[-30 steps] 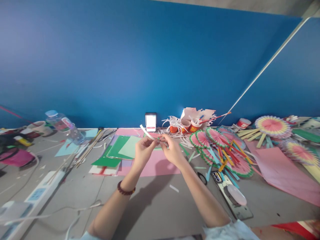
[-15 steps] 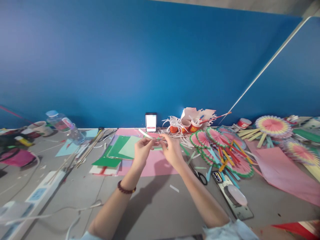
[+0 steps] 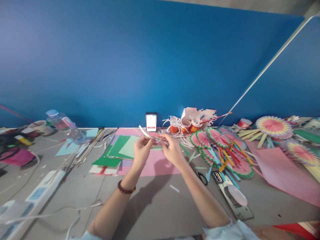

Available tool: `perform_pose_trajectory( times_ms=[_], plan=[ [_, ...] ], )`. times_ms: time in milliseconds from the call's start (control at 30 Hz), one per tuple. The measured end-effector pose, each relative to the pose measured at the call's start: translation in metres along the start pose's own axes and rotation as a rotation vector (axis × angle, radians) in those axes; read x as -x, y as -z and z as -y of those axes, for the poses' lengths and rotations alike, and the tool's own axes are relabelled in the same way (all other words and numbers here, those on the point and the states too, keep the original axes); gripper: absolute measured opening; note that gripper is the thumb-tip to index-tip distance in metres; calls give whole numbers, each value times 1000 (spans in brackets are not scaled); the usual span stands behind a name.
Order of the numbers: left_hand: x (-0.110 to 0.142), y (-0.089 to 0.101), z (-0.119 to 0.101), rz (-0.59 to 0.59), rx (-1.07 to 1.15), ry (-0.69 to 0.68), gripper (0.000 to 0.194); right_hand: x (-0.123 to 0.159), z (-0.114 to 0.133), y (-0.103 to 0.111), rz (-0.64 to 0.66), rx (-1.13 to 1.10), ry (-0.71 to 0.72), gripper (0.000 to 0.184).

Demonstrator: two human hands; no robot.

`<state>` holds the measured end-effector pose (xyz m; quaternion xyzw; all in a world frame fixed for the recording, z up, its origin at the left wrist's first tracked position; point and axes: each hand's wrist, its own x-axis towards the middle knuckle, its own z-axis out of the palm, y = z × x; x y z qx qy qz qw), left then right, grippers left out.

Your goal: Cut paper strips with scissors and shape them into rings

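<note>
In the head view, both hands meet above a pink paper sheet (image 3: 160,166) in the middle of the table. My left hand (image 3: 142,150) is closed in a pinch, and a narrow white paper strip (image 3: 144,132) sticks up past its fingers. My right hand (image 3: 173,151) pinches at the near edge of a small pink pleated piece of paper (image 3: 156,135), which shows between the two hands. The fingertips hide most of both pieces. Left of my left hand lie green paper sheets (image 3: 120,146).
A lit phone (image 3: 151,122) stands against the blue wall. Paper cups (image 3: 195,125) hold pens. Pleated paper rosettes (image 3: 217,137), scissors (image 3: 202,179) and another phone (image 3: 237,203) lie to the right. On the left are a bottle (image 3: 60,121), thin sticks (image 3: 90,148) and a power strip (image 3: 37,196).
My fingers have shifted slightly, and the end of the white strip now stands a little higher and steeper. The arms stay almost in place.
</note>
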<state>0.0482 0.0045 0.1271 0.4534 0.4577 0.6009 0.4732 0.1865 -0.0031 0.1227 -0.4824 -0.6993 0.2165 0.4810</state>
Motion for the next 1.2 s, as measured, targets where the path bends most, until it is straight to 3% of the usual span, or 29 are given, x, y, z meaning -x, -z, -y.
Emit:
perform_pose_trajectory(
  times_ms=[267, 800, 1200],
  plan=[
    [-1, 1, 3, 58, -2, -21, 24, 0, 3, -1, -42, 155, 70, 25],
    [-4, 2, 2, 107, 35, 83, 26, -1, -1, -3, -27, 133, 70, 26],
    [0, -4, -2, 94, -12, -39, 19, -1, 4, 0, -24, 32, 60, 28]
  ],
)
